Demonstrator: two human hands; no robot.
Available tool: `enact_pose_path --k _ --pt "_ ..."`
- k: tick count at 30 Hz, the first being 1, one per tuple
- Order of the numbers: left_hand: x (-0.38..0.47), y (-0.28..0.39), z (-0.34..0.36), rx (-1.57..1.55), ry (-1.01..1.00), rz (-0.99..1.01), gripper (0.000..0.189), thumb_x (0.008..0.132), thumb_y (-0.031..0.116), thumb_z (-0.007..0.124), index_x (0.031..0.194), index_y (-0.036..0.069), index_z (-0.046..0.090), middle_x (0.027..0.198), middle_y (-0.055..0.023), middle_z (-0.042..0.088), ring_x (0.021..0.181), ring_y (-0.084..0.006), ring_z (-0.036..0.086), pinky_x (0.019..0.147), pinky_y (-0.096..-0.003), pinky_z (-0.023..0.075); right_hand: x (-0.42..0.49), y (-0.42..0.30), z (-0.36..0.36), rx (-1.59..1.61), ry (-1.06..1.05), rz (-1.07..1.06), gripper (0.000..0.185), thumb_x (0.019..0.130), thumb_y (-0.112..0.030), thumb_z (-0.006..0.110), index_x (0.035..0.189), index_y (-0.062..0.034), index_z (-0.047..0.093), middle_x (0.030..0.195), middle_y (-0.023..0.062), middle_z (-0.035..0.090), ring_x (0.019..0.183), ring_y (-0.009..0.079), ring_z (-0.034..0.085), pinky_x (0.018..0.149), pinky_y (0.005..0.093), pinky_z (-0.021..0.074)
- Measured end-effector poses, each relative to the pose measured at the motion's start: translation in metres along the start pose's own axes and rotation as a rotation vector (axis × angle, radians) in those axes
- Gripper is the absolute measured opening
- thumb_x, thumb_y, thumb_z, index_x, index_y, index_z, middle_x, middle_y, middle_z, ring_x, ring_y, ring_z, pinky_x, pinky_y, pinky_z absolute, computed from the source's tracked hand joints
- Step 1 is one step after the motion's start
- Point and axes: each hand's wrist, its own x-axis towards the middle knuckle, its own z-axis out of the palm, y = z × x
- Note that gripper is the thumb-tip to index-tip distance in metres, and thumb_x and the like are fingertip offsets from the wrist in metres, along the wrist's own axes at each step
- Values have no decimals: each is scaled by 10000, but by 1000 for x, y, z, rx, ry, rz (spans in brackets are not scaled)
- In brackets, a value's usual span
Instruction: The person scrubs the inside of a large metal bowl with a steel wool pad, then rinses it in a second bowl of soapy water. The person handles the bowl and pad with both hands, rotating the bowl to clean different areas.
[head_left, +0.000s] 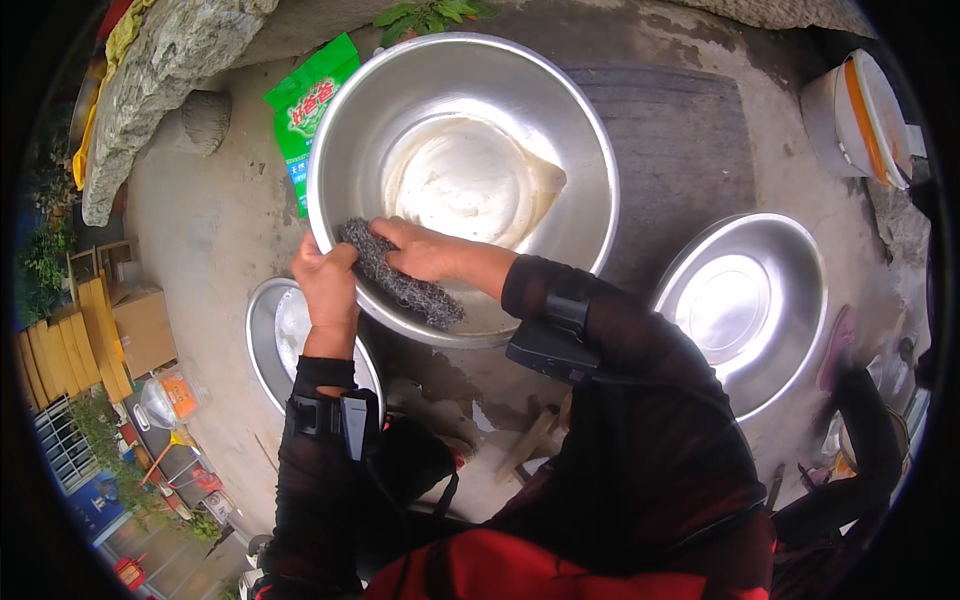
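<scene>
A large metal basin (465, 82) stands tilted before me, with a shallow pool of cloudy water (544, 184) inside. My left hand (328, 281) grips its near left rim, thumb on the inner side. In my right hand (420, 251) is a dark grey scouring cloth (397, 281), pressed against the inner wall close to my left hand. The cloth's loose end hangs down along the wall. Partly hidden below my left forearm, a smaller metal basin (262, 330) holds some liquid with foam.
Behind the large basin's left side lies a green detergent bag (319, 97). Another metal basin (799, 300) stands at right, near a white bucket (821, 112). A large rock (172, 60) juts in at upper left. At the right edge, another person's leg (862, 442) shows.
</scene>
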Motion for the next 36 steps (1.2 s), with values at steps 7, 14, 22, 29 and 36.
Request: enact_pose_path --k 7,14,22,29,36 --pt "-7 82 -100 113 168 90 276 728 -38 514 985 -57 615 859 -52 640 714 -115 574 675 -240 464 -28 -20 10 -522 -354 96 353 873 -120 587 1226 -119 572 1187 172 523 1120 353 530 949 421 420" --pt "-69 124 -179 16 427 126 274 732 -52 509 989 -55 603 881 -74 639 718 -147 583 694 -264 474 -6 -131 88 -259 -242 -68 289 895 -147 579 1179 -120 622 1156 215 586 1078 375 570 938 419 444" --pt "-140 114 -275 -156 686 80 201 737 -70 540 929 -16 564 837 -84 614 709 -178 587 675 -303 488 -40 -223 223 -325 -225 -328 331 903 -285 562 1189 -119 546 1154 189 451 1065 385 521 908 474 440" --pt "-203 75 -360 -297 886 140 253 723 -87 527 967 -40 575 860 -77 621 753 -183 602 708 -296 490 -54 -199 269 -734 -423 -843 176 876 -146 502 1052 -134 510 1000 160 420 964 344 493 773 440 424" --pt "-239 44 -405 -52 1036 191 137 706 -70 496 817 -38 569 760 -56 604 670 -123 523 619 -274 435 -14 -128 268 -842 -189 -219 285 844 -36 545 1119 -112 535 1126 236 459 1004 440 550 844 493 452"
